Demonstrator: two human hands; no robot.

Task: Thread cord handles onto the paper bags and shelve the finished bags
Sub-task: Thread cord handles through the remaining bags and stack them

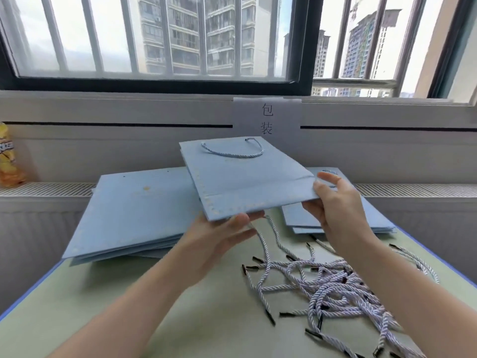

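Bag (247, 177), flat, pale blue, cord-handled, pinched at its near edge by both hands (227, 233) (335, 205) above a green table (129, 306) beneath a barred window (154, 37).

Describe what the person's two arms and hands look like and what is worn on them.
Both forearms are bare up to the frame's lower edge: no sleeves, gloves, watch or bracelet show. The left hand and right hand carry no visible rings; the fingers look plain, nails short and unpainted.

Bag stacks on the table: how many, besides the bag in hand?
2. A larger stack lies left, behind the left hand; a smaller stack lies right, partly hidden by the right hand and the held bag.
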